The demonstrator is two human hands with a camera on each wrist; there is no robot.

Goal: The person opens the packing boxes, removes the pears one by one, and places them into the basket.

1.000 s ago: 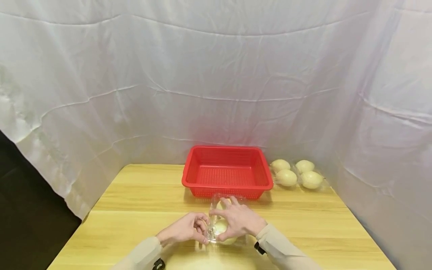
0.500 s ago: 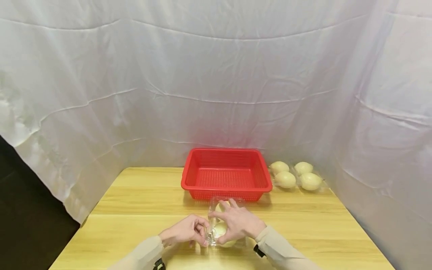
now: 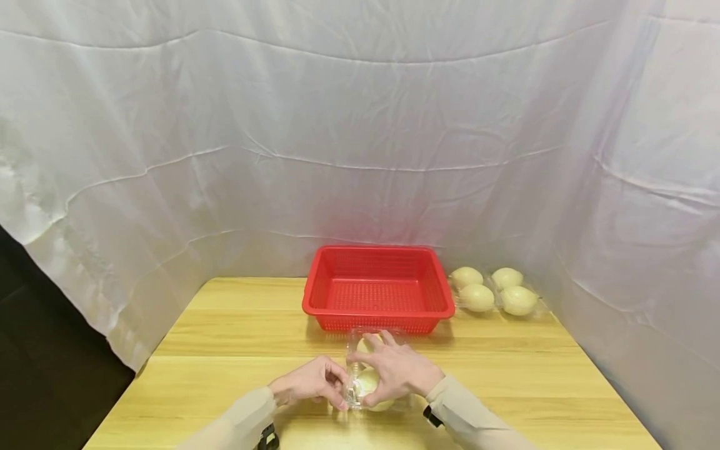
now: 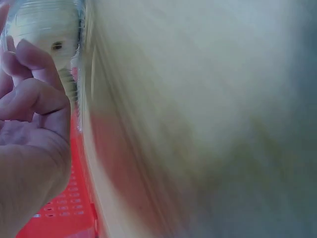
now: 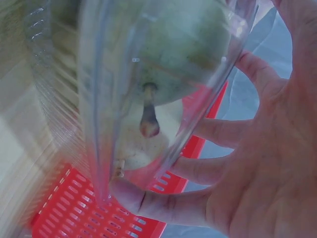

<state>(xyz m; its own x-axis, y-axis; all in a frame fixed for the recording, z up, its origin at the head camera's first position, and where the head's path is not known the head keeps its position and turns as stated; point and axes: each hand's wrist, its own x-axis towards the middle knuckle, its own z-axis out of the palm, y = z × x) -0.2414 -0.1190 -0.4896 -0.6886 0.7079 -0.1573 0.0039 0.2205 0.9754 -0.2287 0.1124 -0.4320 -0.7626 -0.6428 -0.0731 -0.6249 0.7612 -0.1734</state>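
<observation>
A clear plastic clamshell box (image 3: pixel 353 395) lies on the table in front of the basket. Pale yellow pears (image 3: pixel 368 379) show through its lid; one dark stem (image 5: pixel 148 116) is visible in the right wrist view. My left hand (image 3: pixel 314 382) pinches the box's left edge near its front corner, thumb low, the other fingers curled. Spread fingers of my right hand (image 3: pixel 399 371) rest across the lid, fairly straight, covering much of the box. Whether the lid is latched cannot be made out.
Behind the box stands a red perforated plastic basket (image 3: pixel 378 294) with nothing in it. To its right, several more pears (image 3: pixel 477 298) sit in clear packaging. A pale curtain (image 3: pixel 360 125) surrounds the wooden table (image 3: pixel 225 337) at the back and sides.
My left hand's thumb and fingers have shifted slightly at the box's edge. The right hand stays on the lid, and the box has hardly moved.
</observation>
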